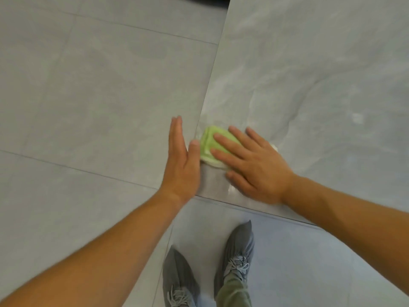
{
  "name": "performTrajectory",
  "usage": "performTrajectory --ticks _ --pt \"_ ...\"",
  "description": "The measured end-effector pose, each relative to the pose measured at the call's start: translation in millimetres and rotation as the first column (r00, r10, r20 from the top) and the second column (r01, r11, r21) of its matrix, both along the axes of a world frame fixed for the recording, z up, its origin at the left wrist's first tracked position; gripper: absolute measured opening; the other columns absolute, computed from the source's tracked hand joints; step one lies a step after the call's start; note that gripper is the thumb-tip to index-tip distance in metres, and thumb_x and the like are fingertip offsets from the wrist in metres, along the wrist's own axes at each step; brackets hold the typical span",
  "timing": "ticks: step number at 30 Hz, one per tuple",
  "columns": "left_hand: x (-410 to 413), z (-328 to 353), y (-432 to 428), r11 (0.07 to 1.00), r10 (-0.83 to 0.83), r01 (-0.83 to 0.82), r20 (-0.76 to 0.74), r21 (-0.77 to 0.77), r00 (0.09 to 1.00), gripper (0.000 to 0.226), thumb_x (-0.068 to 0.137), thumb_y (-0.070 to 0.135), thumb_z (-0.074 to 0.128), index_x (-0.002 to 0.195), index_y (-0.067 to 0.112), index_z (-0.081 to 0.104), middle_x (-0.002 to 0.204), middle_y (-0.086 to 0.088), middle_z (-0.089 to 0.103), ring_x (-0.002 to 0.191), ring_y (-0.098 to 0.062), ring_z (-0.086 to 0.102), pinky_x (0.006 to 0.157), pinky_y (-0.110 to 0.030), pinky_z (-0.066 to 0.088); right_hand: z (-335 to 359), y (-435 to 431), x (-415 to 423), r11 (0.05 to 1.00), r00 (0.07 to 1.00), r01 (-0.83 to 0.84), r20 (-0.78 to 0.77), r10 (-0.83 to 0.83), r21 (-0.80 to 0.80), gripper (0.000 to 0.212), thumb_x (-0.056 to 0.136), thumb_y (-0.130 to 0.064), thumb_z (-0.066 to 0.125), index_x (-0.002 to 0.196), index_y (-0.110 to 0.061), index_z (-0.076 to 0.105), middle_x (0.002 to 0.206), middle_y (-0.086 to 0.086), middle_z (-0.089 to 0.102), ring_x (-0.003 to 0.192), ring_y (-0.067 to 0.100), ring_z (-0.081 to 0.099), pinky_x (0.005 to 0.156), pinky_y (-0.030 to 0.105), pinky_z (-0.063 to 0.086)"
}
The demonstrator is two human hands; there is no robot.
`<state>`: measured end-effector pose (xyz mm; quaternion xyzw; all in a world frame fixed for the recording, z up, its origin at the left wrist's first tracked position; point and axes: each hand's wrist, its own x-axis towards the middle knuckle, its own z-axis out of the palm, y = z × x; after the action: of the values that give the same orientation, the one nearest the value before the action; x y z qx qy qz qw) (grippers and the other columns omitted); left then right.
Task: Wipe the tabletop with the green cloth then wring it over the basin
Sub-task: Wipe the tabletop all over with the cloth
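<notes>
Shoes (238, 253) below tabletop (309, 74) corner; left hand (180, 165) flanks green cloth (210, 144).

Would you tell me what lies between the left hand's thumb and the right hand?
In the head view, only the folded green cloth lies between the left hand and right hand.

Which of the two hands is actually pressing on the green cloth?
The right hand: it lies flat, palm down, on the green cloth. The left hand stands on edge at the tabletop edge, beside the cloth.
</notes>
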<state>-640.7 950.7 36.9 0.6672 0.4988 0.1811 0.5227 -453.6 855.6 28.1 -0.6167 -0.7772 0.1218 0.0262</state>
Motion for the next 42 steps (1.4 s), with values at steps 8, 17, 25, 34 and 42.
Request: performTrajectory --ticks 8,17,25,34,42 --pt "80.8 -1.5 87.2 0.819 -0.449 0.524 -0.306 0.235 0.839 0.060 0.100 0.050 0.027 0.155 0.026 0.028 0.167 0.001 0.004 0.152 -0.016 -0.006 0.123 -0.039 0.003 13.0 -68.5 28.0 0.975 0.974 0.221 -0.051 -0.222 -0.026 0.052 0.104 -0.045 0.032 0.153 -0.028 0.039 0.165 -0.001 0.025 0.154 0.030 0.015 0.119 0.059 0.021" --pt "118.0 -12.0 131.9 0.769 -0.473 0.586 -0.390 0.254 0.790 0.060 0.101 0.051 0.029 0.157 0.034 0.016 0.167 0.007 -0.003 0.151 -0.012 -0.011 0.117 -0.037 -0.003 8.5 -9.2 -39.8 0.927 0.920 0.374 -0.112 -0.375 -0.027 0.056 0.102 -0.051 0.028 0.154 -0.032 0.036 0.166 -0.004 0.022 0.154 0.031 0.014 0.122 0.055 0.013" --pt "124.5 -19.2 135.8 0.595 -0.449 0.731 -0.616 0.335 0.647 0.075 0.094 0.065 0.017 0.157 0.028 -0.001 0.166 -0.005 -0.012 0.150 -0.024 -0.019 0.120 -0.049 -0.011 -2.1 -49.0 -26.6 0.985 0.977 -0.168 -0.130 0.170 0.030 0.049 0.104 -0.044 0.039 0.151 -0.031 0.041 0.165 -0.004 0.025 0.155 0.031 0.011 0.121 0.057 0.017" --pt "126.6 -23.5 136.0 0.534 -0.369 0.744 -0.681 0.402 0.633 0.071 0.093 0.068 0.022 0.151 0.027 0.022 0.166 -0.007 0.002 0.152 -0.024 -0.004 0.117 -0.051 0.004 7.9 -61.0 33.4 0.706 0.702 0.707 -0.081 -0.707 -0.033 0.055 0.103 -0.047 0.027 0.155 -0.030 0.033 0.166 0.000 0.021 0.154 0.034 0.013 0.121 0.058 0.014" --pt "118.3 3.3 81.9 0.364 -0.429 0.789 -0.663 0.494 0.613 0.052 0.097 0.051 0.031 0.139 0.024 0.040 0.158 -0.014 0.027 0.143 -0.034 0.025 0.112 -0.052 0.015 6.6 -113.2 -48.4 0.795 0.783 0.603 -0.139 -0.606 -0.067 0.052 0.105 -0.042 0.029 0.156 -0.031 0.031 0.167 -0.006 0.017 0.155 0.029 0.007 0.124 0.054 0.010"
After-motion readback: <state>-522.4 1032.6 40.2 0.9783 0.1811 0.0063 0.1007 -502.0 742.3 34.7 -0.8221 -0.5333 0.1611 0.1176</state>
